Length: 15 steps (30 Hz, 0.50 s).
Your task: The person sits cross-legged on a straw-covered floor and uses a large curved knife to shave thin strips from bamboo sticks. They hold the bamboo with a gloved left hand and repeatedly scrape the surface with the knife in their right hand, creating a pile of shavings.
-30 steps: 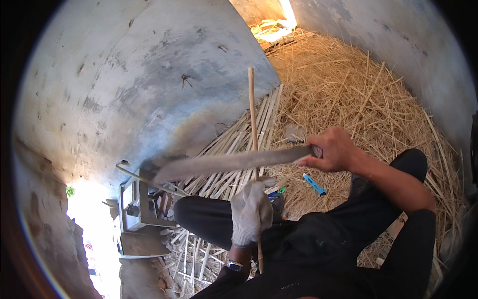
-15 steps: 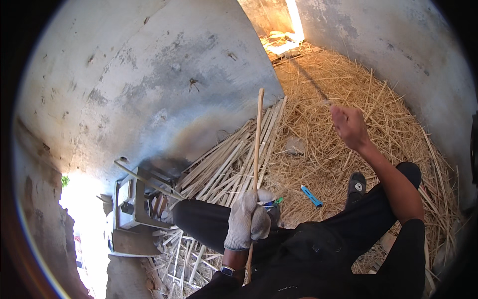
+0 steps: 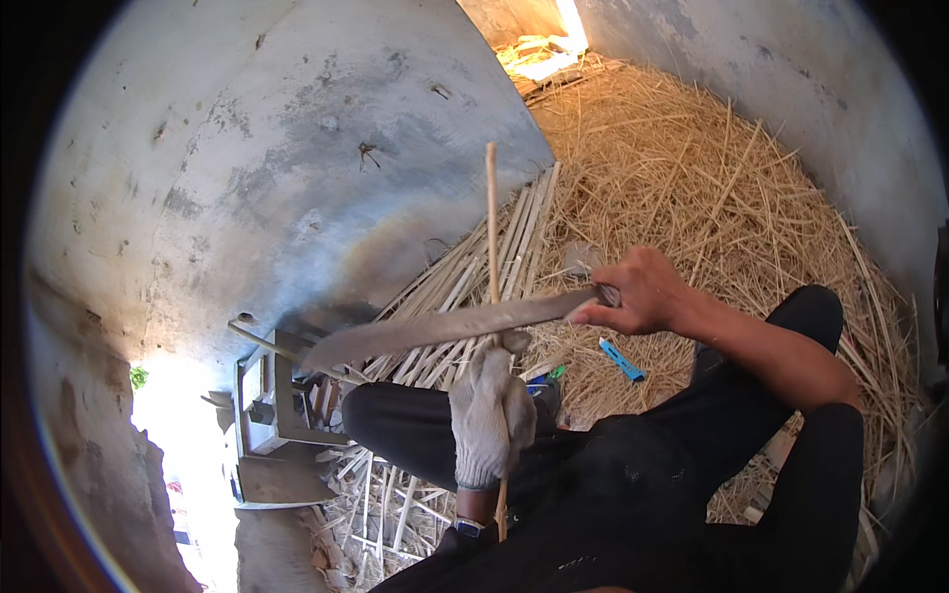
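Observation:
My left hand [image 3: 491, 415], in a pale knitted work glove, is closed around a slim wooden stick [image 3: 492, 212] that looks like bamboo. The stick stands nearly upright in the picture, its lower end running down past my wrist. My bare right hand [image 3: 641, 292] grips the handle of a machete [image 3: 435, 328]. Its long, dull grey blade reaches leftward across the stick, just above my gloved fingers. Whether blade and stick touch I cannot tell. The blade's far end is smeared by motion.
Split strips [image 3: 529, 232] lie stacked against the grey wall [image 3: 297, 148]. Straw-like shavings [image 3: 682, 168] cover the floor to the right. A blue utility knife [image 3: 621, 360] lies before my legs. At left stands a small wooden stand [image 3: 282, 435], near a bright opening.
My right hand has swung down and to the left, bringing the machete across the stick. The stick, still in my left hand, now leans slightly more to the left.

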{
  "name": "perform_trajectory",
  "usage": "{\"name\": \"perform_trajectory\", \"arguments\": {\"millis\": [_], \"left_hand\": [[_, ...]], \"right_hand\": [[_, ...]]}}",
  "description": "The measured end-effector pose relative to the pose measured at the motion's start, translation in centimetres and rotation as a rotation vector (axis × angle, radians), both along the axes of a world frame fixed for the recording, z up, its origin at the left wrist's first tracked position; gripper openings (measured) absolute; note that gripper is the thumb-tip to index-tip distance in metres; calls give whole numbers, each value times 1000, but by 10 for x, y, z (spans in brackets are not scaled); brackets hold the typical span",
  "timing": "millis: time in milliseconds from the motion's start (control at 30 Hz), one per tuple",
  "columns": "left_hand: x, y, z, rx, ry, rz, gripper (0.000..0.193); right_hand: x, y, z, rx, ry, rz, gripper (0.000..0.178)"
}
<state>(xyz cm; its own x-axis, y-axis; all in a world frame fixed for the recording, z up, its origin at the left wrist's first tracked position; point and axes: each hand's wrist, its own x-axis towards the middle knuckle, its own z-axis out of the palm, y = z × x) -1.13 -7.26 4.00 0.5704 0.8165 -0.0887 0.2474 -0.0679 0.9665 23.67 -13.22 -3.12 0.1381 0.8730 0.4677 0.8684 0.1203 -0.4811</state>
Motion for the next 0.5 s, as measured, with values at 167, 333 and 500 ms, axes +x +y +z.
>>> {"name": "perform_trajectory", "arguments": {"millis": [167,333,500], "left_hand": [[-18,-24,-2,-347,-101,1,35],[-25,-19,-11,-271,-101,-39,40],[-11,-8,-3,-357,-58,47,32]], "right_hand": [[60,45,3,-259,347,-496,78],[116,38,-25,-206,562,-765,76],[66,27,-10,8,467,-350,71]]}}
